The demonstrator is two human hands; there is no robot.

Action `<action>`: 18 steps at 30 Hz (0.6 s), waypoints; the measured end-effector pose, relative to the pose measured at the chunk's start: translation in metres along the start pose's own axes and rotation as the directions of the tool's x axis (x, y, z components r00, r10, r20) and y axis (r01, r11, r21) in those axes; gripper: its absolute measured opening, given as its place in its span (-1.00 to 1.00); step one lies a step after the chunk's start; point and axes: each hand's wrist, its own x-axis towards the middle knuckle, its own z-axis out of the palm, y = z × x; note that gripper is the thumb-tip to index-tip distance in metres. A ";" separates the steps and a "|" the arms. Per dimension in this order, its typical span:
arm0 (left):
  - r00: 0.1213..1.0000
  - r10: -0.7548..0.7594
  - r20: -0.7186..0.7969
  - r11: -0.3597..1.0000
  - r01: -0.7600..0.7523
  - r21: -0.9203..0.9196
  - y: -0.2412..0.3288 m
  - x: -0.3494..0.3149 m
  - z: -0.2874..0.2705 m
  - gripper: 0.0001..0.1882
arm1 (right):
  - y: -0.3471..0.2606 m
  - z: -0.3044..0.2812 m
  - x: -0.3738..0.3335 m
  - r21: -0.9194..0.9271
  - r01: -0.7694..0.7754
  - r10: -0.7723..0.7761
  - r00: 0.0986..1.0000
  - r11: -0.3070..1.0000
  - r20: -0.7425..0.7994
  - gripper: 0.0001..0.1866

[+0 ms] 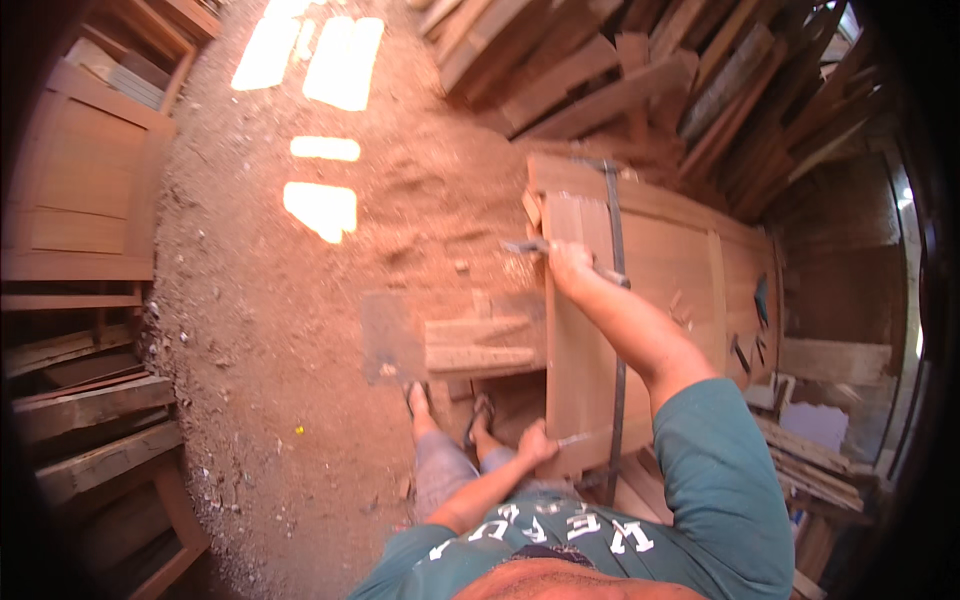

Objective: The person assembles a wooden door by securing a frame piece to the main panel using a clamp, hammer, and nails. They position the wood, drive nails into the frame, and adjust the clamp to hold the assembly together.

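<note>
A wooden panel door [665, 275] lies flat on my right, with a long dark bar clamp [616, 235] across it. My right hand [570, 264] is closed round the handle of a hammer [527, 246], near the door's far left corner. The hammer's grey head points left, past the door's edge. At the near left corner of the door, my left hand [538, 442] is closed against the edge; what its fingers hold is hidden. A pale line runs along the joint beside that hand.
Dark hand tools [740, 353] and a green item [762, 300] lie on the door's right part. Wood blocks [480, 343] sit left of the door. Stacked planks [590, 85] lean at the far right; door panels [85, 185] and timber [95, 437] line the left. Sawdust covers the floor.
</note>
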 end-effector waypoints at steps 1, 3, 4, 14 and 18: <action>1.000 0.020 -0.006 1.000 -0.020 -0.006 -0.011 -0.003 0.006 -0.45 | -0.010 -0.004 -0.004 -0.095 -0.001 0.005 0.999 0.995 0.037 -0.71; 1.000 0.015 -0.016 1.000 -0.015 0.004 -0.006 0.007 0.002 -0.43 | -0.031 -0.037 -0.006 -0.123 0.010 0.007 0.990 0.992 0.137 -0.72; 1.000 -0.018 -0.003 0.999 0.018 0.029 -0.002 0.004 -0.001 -0.42 | -0.037 -0.054 -0.016 -0.048 0.009 0.001 0.976 0.999 0.218 -0.71; 1.000 -0.014 -0.017 1.000 0.014 0.016 -0.012 0.006 0.011 -0.38 | -0.010 -0.014 -0.103 -0.059 0.281 -0.260 0.937 0.958 0.234 -0.73; 0.961 0.258 -0.103 0.965 -0.261 -0.024 -0.041 0.016 0.014 -0.63 | -0.015 -0.014 -0.183 0.001 0.502 -0.501 0.864 0.865 0.048 -0.82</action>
